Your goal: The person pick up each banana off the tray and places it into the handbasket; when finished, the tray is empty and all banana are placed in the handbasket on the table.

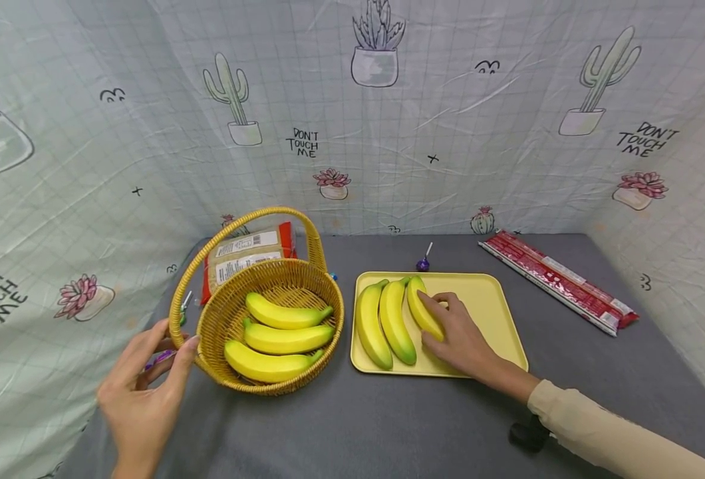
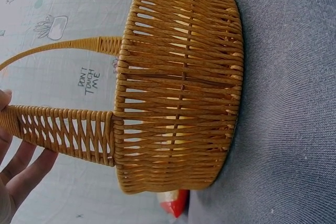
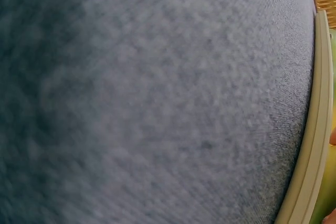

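Observation:
A woven wicker basket [image 1: 292, 283] with a tall arched handle [image 1: 239, 226] stands left of centre in the head view, holding three yellow bananas [image 1: 289, 338]. My left hand [image 1: 145, 392] pinches the left side of that handle between thumb and fingers; the left wrist view shows fingertips behind the handle [image 2: 63, 132]. Right of the basket lies a pale yellow tray [image 1: 493, 306]. Two bananas [image 1: 397, 319] lie side by side on it, and a third banana [image 1: 418, 303] is gripped by my right hand [image 1: 463, 336]. The right wrist view mostly catches grey cloth and the tray's edge [image 3: 310, 156].
Behind the basket leans a red-ended packet [image 1: 247, 253]. A purple lollipop [image 1: 423, 264] lies behind the tray. At the right is a long red package [image 1: 559, 279]. A purple wrapper [image 1: 159, 359] and a green lollipop [image 1: 183, 313] are partly hidden near the left hand. Printed cloth hangs around the grey surface.

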Demonstrator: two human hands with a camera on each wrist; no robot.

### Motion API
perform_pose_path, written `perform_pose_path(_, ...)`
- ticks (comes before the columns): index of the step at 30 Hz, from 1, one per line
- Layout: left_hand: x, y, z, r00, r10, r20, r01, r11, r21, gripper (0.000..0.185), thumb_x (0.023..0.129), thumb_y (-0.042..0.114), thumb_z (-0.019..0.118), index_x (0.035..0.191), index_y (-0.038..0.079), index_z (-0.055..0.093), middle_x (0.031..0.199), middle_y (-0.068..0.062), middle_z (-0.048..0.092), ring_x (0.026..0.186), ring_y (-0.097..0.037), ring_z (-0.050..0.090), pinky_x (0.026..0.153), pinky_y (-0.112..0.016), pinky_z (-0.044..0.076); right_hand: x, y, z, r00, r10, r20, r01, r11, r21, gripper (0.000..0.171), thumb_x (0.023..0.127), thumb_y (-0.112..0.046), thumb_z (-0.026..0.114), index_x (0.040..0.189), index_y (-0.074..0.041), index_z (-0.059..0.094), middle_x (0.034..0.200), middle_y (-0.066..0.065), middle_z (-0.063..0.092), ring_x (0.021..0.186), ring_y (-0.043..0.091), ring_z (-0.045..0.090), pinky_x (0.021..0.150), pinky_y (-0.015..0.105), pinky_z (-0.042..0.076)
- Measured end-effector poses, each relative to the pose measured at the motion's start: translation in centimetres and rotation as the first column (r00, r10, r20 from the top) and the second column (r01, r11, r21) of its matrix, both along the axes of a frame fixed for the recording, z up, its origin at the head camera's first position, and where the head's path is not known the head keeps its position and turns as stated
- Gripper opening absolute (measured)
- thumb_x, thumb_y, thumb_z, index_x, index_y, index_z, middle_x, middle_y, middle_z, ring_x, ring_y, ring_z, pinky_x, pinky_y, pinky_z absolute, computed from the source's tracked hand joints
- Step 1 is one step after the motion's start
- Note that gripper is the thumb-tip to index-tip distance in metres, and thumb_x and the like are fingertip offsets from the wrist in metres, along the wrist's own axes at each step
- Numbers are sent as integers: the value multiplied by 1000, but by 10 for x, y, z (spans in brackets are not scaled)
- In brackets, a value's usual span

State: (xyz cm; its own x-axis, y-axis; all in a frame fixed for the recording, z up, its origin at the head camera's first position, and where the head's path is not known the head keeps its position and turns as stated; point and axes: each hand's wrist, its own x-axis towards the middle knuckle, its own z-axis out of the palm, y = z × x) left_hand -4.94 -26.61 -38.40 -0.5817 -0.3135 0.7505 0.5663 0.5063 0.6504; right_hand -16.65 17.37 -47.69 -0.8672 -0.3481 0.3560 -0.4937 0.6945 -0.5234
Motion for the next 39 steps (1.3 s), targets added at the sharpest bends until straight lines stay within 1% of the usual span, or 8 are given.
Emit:
perform_pose_path(5, 0, 1, 1, 1000, -4, 2, 4, 1000, -4, 44, 80, -25, 78, 123, -14, 72, 107, -18, 73, 94, -12, 72, 79, -16, 60, 0, 3, 1, 1000, 6, 2, -6, 1000, -3, 70, 87, -7, 71, 155, -4, 54, 129, 22, 54, 109, 35, 53, 87, 48, 50)
perform_pose_path(11, 0, 0, 0, 1000, 5, 10, -5, 1000, -5, 45, 80, -25, 79, 123, -14, 72, 107, -17, 73, 95, -12, 72, 79, -16, 60, -2, 5, 2, 1000, 7, 10, -7, 1000, -11, 71, 86, -6, 71, 155, -5, 54, 129, 23, 54, 108, 36, 54, 87, 48, 50)
perform_pose_path(21, 0, -1, -3, 1000, 10, 20, -10, 1000, 3, 46, 80, -24, 79, 124, -13, 72, 110, -17, 72, 97, -13, 72, 80, -18, 60, -3, 5, 2, 1000, -4, 20, 4, 1000, -10, 67, 91, -7, 75, 154, -3, 54, 130, 25, 55, 111, 38, 56, 91, 52, 52)
perform_pose_path(31, 1, 2, 0, 999, 6, 31, -6, 1000, 2, 47, 80, -26, 77, 125, -13, 71, 109, -17, 71, 96, -14, 72, 79, -18, 61, -3, 8, 1, 1000, -16, -3, 16, 1000, -19, 68, 86, -4, 73, 153, -6, 56, 129, 24, 56, 112, 39, 56, 88, 51, 52)
perform_pose_path(35, 2, 3, 2, 999, 7, 35, -7, 1000, 5, 46, 80, -26, 77, 125, -14, 71, 109, -16, 71, 96, -14, 71, 79, -18, 61, -3, 8, 4, 1000, -15, -6, 14, 1000, -21, 67, 86, -5, 72, 152, -6, 58, 128, 22, 57, 110, 37, 56, 87, 50, 52)
perform_pose_path(39, 2, 4, 3, 999, 10, 37, -10, 1000, 9, 46, 81, -26, 77, 125, -14, 71, 108, -16, 71, 97, -14, 71, 80, -18, 61, -2, 8, 7, 999, -32, -11, 32, 999, -30, 67, 86, -5, 72, 151, -6, 59, 129, 22, 57, 110, 37, 56, 85, 49, 52)
